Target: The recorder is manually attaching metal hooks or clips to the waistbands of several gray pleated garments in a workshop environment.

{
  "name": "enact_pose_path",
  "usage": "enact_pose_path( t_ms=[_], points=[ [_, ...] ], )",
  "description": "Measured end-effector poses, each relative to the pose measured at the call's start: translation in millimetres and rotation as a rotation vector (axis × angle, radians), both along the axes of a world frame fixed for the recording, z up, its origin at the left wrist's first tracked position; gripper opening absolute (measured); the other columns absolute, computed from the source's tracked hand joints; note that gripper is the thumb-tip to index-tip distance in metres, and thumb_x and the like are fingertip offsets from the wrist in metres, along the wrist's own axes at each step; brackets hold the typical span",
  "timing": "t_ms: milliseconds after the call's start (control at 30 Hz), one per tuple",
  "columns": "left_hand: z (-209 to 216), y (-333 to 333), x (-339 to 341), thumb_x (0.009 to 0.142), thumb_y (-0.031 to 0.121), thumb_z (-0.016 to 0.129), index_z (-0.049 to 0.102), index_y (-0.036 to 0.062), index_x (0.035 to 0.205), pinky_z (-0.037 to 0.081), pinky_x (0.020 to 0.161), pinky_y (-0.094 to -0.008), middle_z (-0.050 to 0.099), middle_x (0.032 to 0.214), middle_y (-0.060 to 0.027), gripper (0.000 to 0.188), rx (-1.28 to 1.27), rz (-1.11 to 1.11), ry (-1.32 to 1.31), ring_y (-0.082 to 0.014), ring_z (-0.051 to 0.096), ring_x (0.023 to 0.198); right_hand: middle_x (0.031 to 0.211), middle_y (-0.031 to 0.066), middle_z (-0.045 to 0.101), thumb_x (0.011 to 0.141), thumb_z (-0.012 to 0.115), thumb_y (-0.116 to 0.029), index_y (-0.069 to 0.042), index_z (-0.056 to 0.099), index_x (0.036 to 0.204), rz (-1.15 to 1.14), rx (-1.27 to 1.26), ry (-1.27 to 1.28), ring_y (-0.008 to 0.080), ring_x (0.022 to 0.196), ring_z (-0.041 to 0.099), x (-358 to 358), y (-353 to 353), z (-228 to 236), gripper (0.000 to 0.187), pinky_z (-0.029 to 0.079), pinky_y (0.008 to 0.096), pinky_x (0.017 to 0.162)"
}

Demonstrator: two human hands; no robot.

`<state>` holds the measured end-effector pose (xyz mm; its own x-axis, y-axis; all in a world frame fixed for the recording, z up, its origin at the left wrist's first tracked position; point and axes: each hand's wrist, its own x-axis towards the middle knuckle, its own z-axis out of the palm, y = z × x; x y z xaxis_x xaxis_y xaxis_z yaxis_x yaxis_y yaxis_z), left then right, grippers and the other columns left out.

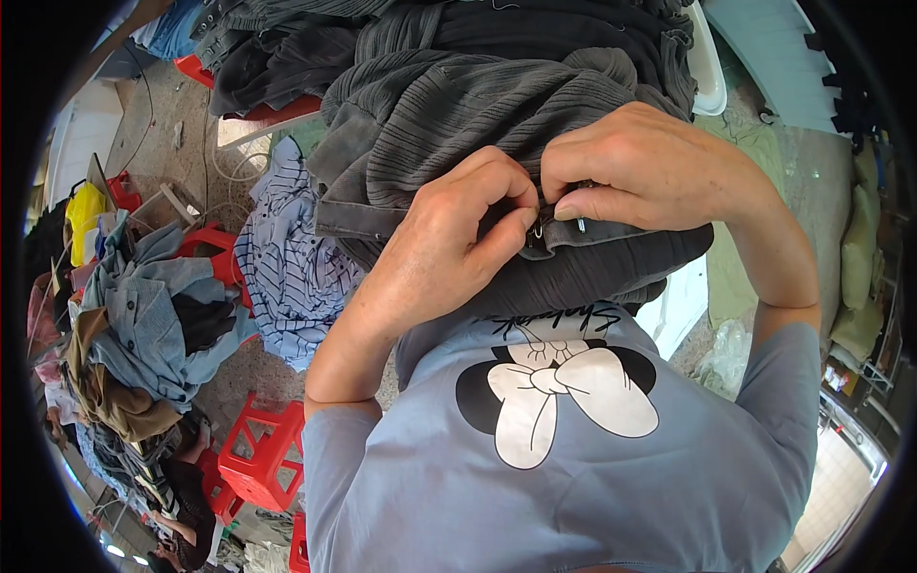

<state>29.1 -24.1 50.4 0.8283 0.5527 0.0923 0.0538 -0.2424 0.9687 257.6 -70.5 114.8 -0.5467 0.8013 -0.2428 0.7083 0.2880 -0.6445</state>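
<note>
A dark grey ribbed garment [458, 105] lies heaped in front of me, its flat band edge turned toward my body. My left hand [463, 229] is closed in a pinch at this edge, with a thin, bent metal piece [538, 230] by its fingertips. Just beside it, my right hand [635, 172] has thumb and fingers pressed together on the garment's band. A short silvery metal piece [582, 225] shows under the right thumb. What kind of fastener these bits are is too small to tell.
More dark clothes [277, 57] are piled at the far side. A striped blue shirt [291, 258] hangs to the left, near heaped denim clothes [143, 306]. Red plastic stools [263, 454] stand at lower left, where another person [186, 506] is partly visible. Clear plastic [726, 358] lies at right.
</note>
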Motion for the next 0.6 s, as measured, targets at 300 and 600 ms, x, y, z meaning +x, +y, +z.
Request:
enact_pose_path(
  t_ms=[300,600],
  points=[
    [-6,4,-1,0.088,-0.001,0.064,0.062,-0.0043,0.093,0.051,0.076,-0.0304,0.061,0.094,-0.0086,0.006,0.006,-0.035,-0.02,-0.0174,0.061,0.084,0.072,0.0071,0.062,0.096,0.062,-0.02,-0.002,0.065,0.095,0.027,-0.257,0.189,0.0197,0.068,0.059,12,16,-14,0.018,0.046,0.0359,0.063],
    [-8,6,-5,0.101,0.004,0.057,0.057,-0.0027,0.099,0.051,0.074,-0.0281,0.061,0.086,-0.0068,0.007,-0.305,0.0,-0.042,-0.0141,0.061,0.079,0.072,0.0076,0.06,0.097,0.062,-0.021,0.0,0.063,0.094,-0.06,-0.296,0.139,0.0189,0.067,0.056,12,14,-12,0.021,0.045,0.0354,0.062]
  ],
)
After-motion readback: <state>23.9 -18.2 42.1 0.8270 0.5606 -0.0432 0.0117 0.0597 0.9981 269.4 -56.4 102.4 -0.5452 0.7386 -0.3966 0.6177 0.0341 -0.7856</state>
